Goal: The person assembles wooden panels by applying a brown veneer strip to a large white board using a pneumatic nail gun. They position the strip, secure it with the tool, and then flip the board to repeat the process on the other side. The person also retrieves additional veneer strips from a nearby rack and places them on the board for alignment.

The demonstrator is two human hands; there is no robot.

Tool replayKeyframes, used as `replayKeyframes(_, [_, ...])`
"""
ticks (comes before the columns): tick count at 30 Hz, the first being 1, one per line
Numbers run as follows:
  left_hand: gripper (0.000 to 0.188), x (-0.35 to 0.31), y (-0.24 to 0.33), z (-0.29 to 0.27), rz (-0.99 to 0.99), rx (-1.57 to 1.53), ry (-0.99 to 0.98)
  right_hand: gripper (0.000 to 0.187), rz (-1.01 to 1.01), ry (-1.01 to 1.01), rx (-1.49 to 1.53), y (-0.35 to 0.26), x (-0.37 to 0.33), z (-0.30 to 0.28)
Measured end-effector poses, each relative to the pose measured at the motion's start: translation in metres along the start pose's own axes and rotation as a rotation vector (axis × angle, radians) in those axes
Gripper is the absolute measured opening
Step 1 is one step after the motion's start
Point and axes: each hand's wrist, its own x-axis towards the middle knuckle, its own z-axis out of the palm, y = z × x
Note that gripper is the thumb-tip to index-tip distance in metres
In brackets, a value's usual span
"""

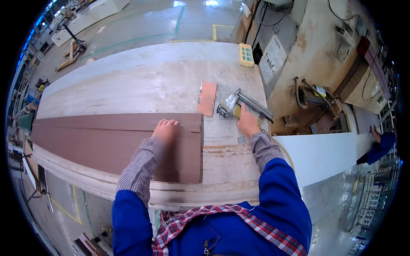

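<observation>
A long brown panel (pixel 94 143) lies across the left half of the workbench, with a narrow brown strip (pixel 188 126) along its far side. My left hand (pixel 165 129) rests near the strip's right end, its fingers bent together over the strip. To the right, my right hand (pixel 248 123) is closed around the lower part of a nail gun (pixel 255 105), one finger stretched along it. The gun is dark grey, with yellowish wrapping about its handle, and lies aslant over the bench. Between the panel and the gun is a flat salmon-coloured piece (pixel 208 98).
A yellow case (pixel 246 54) with blue-green squares sits at the bench's far right corner. The workbench (pixel 128 85) has a scratched wooden top. A white board (pixel 320 154) stands right of my arm, by a worn machine housing (pixel 294 55). A pallet jack (pixel 72 49) is far left.
</observation>
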Motion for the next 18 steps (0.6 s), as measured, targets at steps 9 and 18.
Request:
replayKeyframes(9, [0.041,0.009,-0.014,0.016,0.147,-0.180,0.105,0.053,0.061,-0.271,0.578,-0.029,-0.055,-0.086])
replayKeyframes(18, [0.037,0.014,-0.015,0.013,0.181,-0.255,0.101,0.032,0.005,-0.493,0.689,-0.090,-0.068,-0.092])
